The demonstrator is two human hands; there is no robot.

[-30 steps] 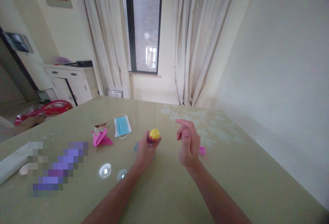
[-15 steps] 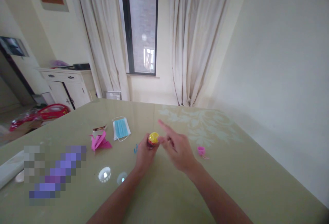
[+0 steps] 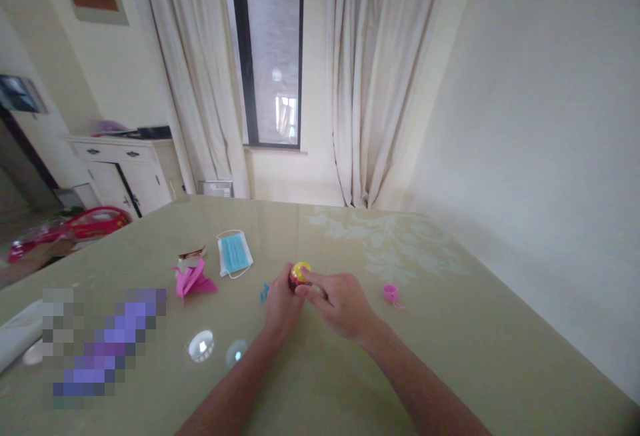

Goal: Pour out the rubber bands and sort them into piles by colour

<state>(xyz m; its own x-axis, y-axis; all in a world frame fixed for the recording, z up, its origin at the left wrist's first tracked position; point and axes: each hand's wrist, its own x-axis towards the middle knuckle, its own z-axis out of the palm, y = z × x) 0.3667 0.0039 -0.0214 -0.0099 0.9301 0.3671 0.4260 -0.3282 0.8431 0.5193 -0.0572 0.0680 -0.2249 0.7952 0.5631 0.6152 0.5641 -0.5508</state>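
My left hand (image 3: 283, 303) is wrapped round a small rounded object (image 3: 301, 269) with a shiny yellow top and a red and dark lower part; its kind is not clear. From the right, my right hand (image 3: 345, 303) has its index finger on the yellow top and its thumb against the lower side, the other fingers curled in. Both hands are just above the table. A small blue piece (image 3: 265, 293) lies left of my left hand. Over to the right sits a little pink cup-like thing (image 3: 391, 293) with a thin pink strand.
On the greenish glossy table (image 3: 320, 383) lie a blue face mask (image 3: 235, 253), folded pink paper (image 3: 194, 281) and a brown strip (image 3: 192, 253). A pixelated purple item (image 3: 113, 343) and a white object (image 3: 20, 333) lie at left. A wall (image 3: 540, 156) runs along the right.
My right index finger, stretched out and away before, has come down onto the yellow top. My left hand still holds the object. The view has shifted slightly.
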